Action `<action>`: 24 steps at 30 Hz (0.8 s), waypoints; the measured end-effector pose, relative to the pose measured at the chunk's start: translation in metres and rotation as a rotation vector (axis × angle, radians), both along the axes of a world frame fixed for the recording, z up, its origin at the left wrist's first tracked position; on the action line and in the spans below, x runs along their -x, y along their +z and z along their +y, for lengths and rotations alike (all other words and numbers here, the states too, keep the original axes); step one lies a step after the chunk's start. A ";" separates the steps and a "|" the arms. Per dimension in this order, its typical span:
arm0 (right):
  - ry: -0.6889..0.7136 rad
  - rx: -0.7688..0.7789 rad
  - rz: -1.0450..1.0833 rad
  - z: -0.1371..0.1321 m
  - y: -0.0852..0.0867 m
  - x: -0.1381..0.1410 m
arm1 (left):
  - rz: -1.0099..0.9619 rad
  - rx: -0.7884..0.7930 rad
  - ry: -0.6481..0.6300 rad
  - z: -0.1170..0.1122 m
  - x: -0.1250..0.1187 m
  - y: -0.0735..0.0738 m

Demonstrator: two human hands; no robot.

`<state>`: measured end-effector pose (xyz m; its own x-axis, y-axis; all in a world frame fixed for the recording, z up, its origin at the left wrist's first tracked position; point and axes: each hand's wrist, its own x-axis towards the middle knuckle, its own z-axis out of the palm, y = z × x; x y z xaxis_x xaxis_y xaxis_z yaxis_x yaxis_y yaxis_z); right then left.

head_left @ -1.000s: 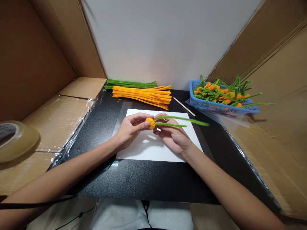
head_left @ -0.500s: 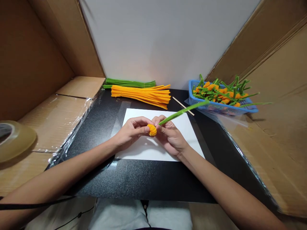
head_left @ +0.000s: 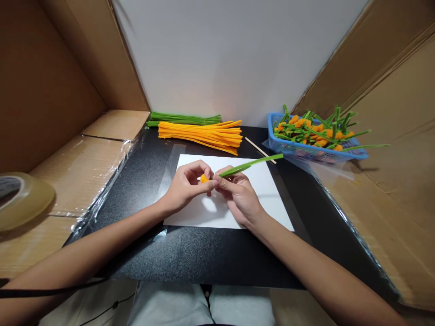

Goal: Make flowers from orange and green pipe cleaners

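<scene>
We list: one pale wall [head_left: 217, 59]; cardboard panels [head_left: 394, 86], both sides; one black speckled table [head_left: 204, 258]; pale floor [head_left: 288, 308] below.

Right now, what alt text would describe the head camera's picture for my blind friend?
Left hand holding a small orange piece, right hand gripping green strips, above white paper on a black tabletop. Behind: a green bundle, an orange bundle; at right, a blue basket of orange and green pieces.

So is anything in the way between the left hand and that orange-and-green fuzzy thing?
Nothing visible is in the way: the left hand holds the fuzzy thing at its orange end, and the right hand pinches its green stems. The white sheet lies underneath, not between.
</scene>
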<state>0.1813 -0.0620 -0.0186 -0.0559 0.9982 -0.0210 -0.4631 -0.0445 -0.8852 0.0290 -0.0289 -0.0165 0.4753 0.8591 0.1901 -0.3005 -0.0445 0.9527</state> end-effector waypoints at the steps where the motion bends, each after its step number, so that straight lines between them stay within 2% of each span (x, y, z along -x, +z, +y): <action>1: -0.003 0.009 0.003 0.000 0.000 0.000 | 0.015 -0.006 0.016 0.000 0.000 0.000; 13: -0.115 0.021 -0.109 0.001 0.003 -0.002 | 0.178 -0.184 0.109 0.003 0.004 -0.002; 17: -0.235 -0.010 -0.208 0.001 -0.001 -0.002 | 0.376 -0.339 0.232 0.002 0.004 -0.001; 24: -0.258 0.001 -0.148 0.006 -0.002 -0.007 | 0.569 -0.604 0.318 0.008 0.008 -0.004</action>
<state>0.1881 -0.0562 -0.0204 0.2031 0.9791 -0.0110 -0.3253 0.0569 -0.9439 0.0207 -0.0214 -0.0202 0.3922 0.7958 0.4614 0.3232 -0.5888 0.7409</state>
